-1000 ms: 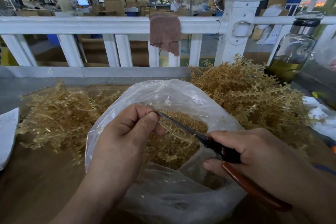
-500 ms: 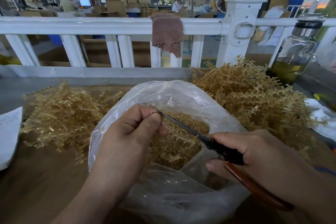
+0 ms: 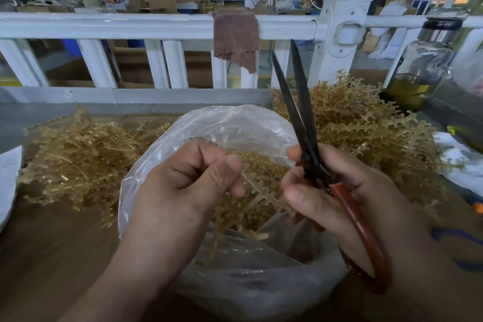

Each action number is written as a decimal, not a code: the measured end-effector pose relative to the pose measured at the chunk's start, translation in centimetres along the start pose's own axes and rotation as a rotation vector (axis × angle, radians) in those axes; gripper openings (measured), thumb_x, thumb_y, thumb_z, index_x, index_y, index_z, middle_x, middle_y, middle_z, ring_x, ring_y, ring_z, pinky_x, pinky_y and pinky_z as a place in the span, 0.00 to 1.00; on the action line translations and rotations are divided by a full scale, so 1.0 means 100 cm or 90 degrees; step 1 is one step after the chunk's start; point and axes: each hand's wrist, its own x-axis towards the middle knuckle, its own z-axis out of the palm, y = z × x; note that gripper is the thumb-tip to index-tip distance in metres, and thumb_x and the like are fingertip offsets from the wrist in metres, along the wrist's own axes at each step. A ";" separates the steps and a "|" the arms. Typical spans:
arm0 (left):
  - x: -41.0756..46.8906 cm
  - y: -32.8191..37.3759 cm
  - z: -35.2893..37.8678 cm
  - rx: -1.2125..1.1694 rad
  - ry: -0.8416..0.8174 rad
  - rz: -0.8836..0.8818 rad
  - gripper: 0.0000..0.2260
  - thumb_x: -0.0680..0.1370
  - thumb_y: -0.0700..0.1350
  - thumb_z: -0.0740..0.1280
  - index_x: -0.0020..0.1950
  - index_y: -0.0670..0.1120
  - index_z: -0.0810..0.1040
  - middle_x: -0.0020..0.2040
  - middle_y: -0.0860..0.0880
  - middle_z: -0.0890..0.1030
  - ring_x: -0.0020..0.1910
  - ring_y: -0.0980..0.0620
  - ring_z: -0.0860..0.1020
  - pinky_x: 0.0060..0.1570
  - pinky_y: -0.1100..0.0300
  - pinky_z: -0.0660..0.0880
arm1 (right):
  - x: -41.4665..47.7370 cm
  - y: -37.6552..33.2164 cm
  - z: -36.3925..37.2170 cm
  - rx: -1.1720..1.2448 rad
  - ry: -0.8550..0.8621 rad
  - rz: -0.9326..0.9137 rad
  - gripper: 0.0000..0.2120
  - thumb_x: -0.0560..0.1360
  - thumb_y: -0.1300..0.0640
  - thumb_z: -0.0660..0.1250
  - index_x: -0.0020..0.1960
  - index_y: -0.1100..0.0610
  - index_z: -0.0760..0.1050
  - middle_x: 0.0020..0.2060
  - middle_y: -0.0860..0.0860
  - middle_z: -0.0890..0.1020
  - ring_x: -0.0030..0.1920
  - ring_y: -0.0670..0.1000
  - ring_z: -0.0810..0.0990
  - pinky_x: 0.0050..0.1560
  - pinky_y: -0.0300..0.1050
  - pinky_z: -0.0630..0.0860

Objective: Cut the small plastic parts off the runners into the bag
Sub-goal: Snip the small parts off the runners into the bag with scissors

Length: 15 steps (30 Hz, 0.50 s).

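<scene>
Two hands are busy over the bag (image 3: 235, 123), near the middle of the frame. My left hand (image 3: 188, 185) pinches a thin runner (image 3: 258, 191) between thumb and fingers, right above the bag's open mouth. My right hand (image 3: 339, 191) grips the red handle of the scissors (image 3: 300, 117). The blades point up to the top of the frame, a little apart, and touch no plastic.

I think a few things could go wrong. If I bring the sharp blades down too fast, they could nick my left thumb, which sits close to the runner. They could also poke a hole in the thin bag. If I snip with the runner off to one side, the small parts (image 3: 261, 165) could fly out and miss the heap in the bag. The runner could slip from my pinch too.

The bag sits on a brown table (image 3: 47, 243). One pile of runners (image 3: 78, 149) lies at the left, and a bigger pile (image 3: 366, 125) at the right. A sheet of paper (image 3: 7, 178) peeks in at the left edge. A glass bottle (image 3: 423, 65) stands at the upper right. A white railing (image 3: 130, 26) runs across the top with a brown cloth (image 3: 235, 34) hung on it. Behind it is a big work hall with boxes and people.
</scene>
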 end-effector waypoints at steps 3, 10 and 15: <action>-0.001 0.001 0.003 -0.026 0.002 0.007 0.09 0.74 0.51 0.71 0.38 0.48 0.81 0.35 0.47 0.83 0.39 0.49 0.82 0.42 0.66 0.77 | 0.000 0.004 0.011 0.113 0.016 0.015 0.17 0.70 0.55 0.75 0.58 0.43 0.79 0.43 0.52 0.85 0.40 0.56 0.87 0.37 0.44 0.82; -0.003 -0.002 0.008 -0.018 0.028 0.024 0.08 0.74 0.54 0.74 0.48 0.52 0.82 0.43 0.51 0.86 0.44 0.59 0.83 0.46 0.70 0.77 | 0.003 0.015 0.020 0.235 0.104 0.014 0.17 0.70 0.63 0.72 0.54 0.45 0.80 0.38 0.52 0.84 0.35 0.56 0.86 0.34 0.45 0.81; 0.004 -0.010 -0.002 -0.149 0.035 -0.097 0.23 0.66 0.58 0.76 0.58 0.52 0.82 0.57 0.50 0.85 0.59 0.48 0.83 0.61 0.45 0.77 | 0.007 0.016 0.015 0.388 0.151 -0.022 0.17 0.70 0.67 0.70 0.53 0.50 0.81 0.38 0.52 0.83 0.34 0.56 0.85 0.34 0.46 0.81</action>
